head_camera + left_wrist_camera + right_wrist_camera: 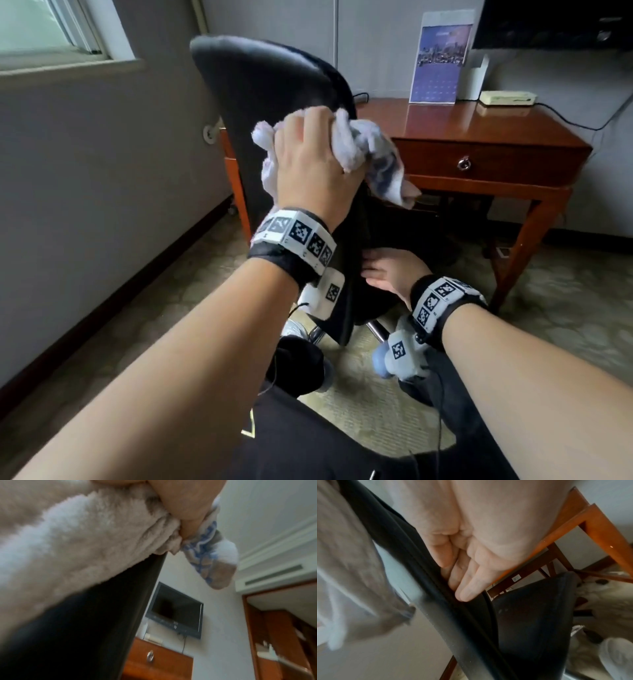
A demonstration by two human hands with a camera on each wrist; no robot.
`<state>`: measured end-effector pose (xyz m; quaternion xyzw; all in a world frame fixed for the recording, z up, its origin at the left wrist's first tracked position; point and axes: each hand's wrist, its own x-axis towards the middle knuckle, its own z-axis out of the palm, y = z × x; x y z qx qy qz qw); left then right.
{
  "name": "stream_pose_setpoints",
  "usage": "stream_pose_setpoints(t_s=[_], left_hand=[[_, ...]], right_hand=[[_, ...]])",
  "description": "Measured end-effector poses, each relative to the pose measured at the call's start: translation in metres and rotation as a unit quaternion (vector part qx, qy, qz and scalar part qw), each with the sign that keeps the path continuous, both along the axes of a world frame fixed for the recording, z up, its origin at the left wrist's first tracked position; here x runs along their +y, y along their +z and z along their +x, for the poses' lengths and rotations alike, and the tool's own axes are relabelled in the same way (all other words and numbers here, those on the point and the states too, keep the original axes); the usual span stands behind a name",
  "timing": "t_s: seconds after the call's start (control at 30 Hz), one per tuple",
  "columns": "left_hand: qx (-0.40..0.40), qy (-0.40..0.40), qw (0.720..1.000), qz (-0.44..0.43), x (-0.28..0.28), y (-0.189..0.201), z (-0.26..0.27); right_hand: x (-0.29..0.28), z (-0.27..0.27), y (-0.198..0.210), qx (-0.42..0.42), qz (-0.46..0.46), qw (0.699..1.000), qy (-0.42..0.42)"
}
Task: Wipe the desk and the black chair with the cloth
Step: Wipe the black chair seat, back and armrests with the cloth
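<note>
The black chair point(274, 89) stands in front of me with its backrest towards me, tucked partly under the wooden desk point(479, 126). My left hand point(311, 161) grips a bunched white and blue cloth point(363, 144) and presses it against the backrest point(85, 622). The cloth point(77, 547) fills much of the left wrist view. My right hand point(387, 274) lies lower, at the joint of backrest and seat. There its straight fingers point(467, 588) rest against the chair's black edge point(453, 615).
On the desk stand a calendar point(440, 58) and a pale box point(507, 97) with a cable. A drawer with a metal ring pull point(464, 163) faces me. A wall-mounted screen point(176, 609) hangs above. The grey wall and window are left, patterned carpet below.
</note>
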<state>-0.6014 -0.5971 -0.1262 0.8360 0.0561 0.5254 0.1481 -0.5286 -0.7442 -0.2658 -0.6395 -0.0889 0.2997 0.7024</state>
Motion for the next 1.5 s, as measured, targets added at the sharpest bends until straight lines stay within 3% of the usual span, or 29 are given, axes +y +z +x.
stream_pose_setpoints(t_s=[0.07,0.23,0.33,0.47,0.57,0.63,0.7,0.77,0.8,0.9,1.0,1.07,1.23,1.33,1.4,1.5], left_hand=[[0.054,0.026,0.998,-0.034,-0.007,-0.034,0.005],[0.069,0.005,0.975,-0.213,-0.016,-0.080,0.009],[0.104,0.022,0.971,-0.214,-0.014,-0.106,0.015],[0.179,0.011,0.957,-0.226,-0.018,-0.166,0.018],[0.227,-0.002,0.950,-0.213,-0.021,-0.207,0.023],[0.264,0.002,0.942,-0.206,-0.025,-0.218,0.024],[0.305,-0.015,0.937,-0.169,-0.030,-0.224,0.020],[0.382,-0.019,0.917,-0.114,-0.027,-0.230,0.014],[0.414,-0.022,0.897,-0.152,-0.021,-0.231,0.014],[0.416,0.006,0.876,-0.244,0.008,-0.219,0.007],[0.332,-0.006,0.876,-0.351,0.038,-0.185,0.006],[0.266,-0.044,0.887,-0.376,0.048,-0.138,0.001],[0.049,-0.231,0.919,-0.316,0.005,0.013,-0.035],[-0.066,-0.255,0.923,-0.279,-0.020,0.080,-0.036],[-0.071,-0.241,0.928,-0.275,-0.027,0.095,-0.027],[-0.019,-0.193,0.922,-0.335,-0.024,0.071,-0.006]], right_hand=[[0.001,-0.004,-0.011,0.039,0.067,0.997,-0.015],[0.001,-0.003,-0.038,0.057,0.118,0.989,-0.061],[-0.001,0.003,-0.049,0.068,0.100,0.989,-0.081],[0.007,0.011,-0.052,0.093,-0.011,0.983,-0.155],[0.004,0.013,-0.061,0.082,-0.092,0.984,-0.132],[-0.005,0.012,-0.067,0.004,-0.166,0.980,-0.110],[-0.014,0.013,-0.073,-0.072,-0.280,0.955,-0.068],[-0.017,0.013,-0.074,-0.105,-0.351,0.928,-0.069],[-0.019,0.013,-0.071,-0.094,-0.355,0.926,-0.091],[-0.028,0.015,-0.048,-0.092,-0.323,0.926,-0.171],[-0.031,0.007,-0.001,-0.119,-0.300,0.920,-0.223],[-0.026,-0.002,0.033,-0.146,-0.276,0.916,-0.253],[-0.016,-0.024,0.103,-0.245,-0.228,0.896,-0.291],[-0.015,-0.032,0.132,-0.280,-0.215,0.886,-0.300],[-0.018,-0.035,0.149,-0.292,-0.199,0.884,-0.306],[-0.022,-0.033,0.170,-0.309,-0.163,0.877,-0.329]])
